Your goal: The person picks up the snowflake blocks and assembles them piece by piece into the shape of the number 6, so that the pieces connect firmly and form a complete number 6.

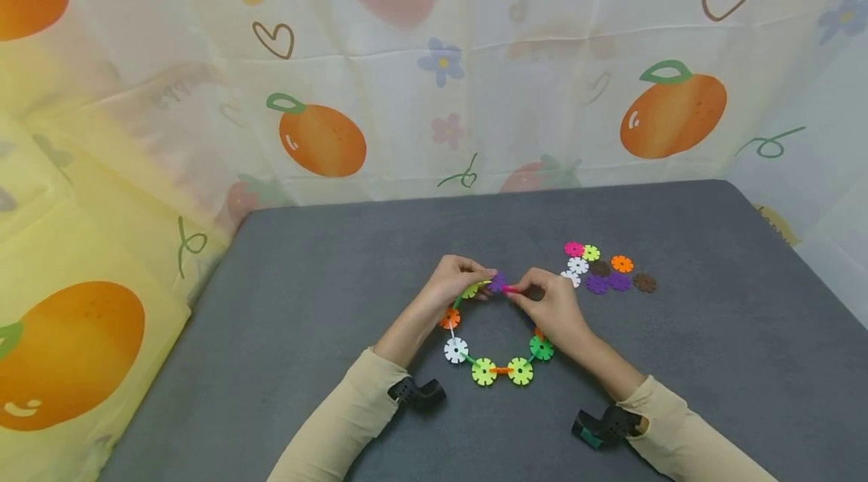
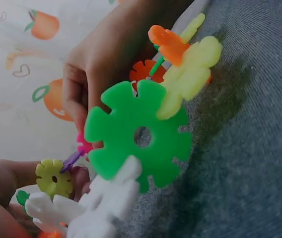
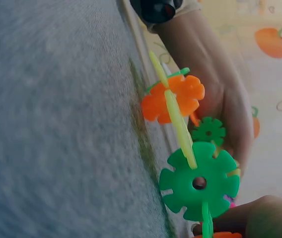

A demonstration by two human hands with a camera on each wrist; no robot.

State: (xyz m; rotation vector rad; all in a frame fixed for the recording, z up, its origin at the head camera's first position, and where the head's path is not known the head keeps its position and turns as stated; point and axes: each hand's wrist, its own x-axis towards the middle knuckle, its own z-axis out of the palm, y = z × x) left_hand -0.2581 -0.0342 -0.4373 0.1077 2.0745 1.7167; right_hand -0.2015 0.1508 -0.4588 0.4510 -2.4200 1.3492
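Note:
Notched plastic flower discs are joined edge to edge into a curved chain, with a white disc [image 1: 456, 350] and a lime disc [image 1: 484, 371] at its near side. At the chain's far end, my left hand [image 1: 456, 280] pinches a purple disc [image 1: 498, 283] beside a yellow disc [image 2: 54, 178]. My right hand [image 1: 551, 307] pinches a pink disc [image 2: 84, 145] edge-on against the purple one. In the left wrist view, a green disc [image 2: 141, 136] of the chain stands in front of the hands. The fingertips are partly hidden in the right wrist view.
Loose discs lie on the grey table [image 1: 325, 301] to the far right, among them an orange disc [image 1: 621, 263], a brown disc [image 1: 645, 283] and a pink loose disc [image 1: 573, 249]. A fruit-printed cloth [image 1: 515, 120] hangs behind the table.

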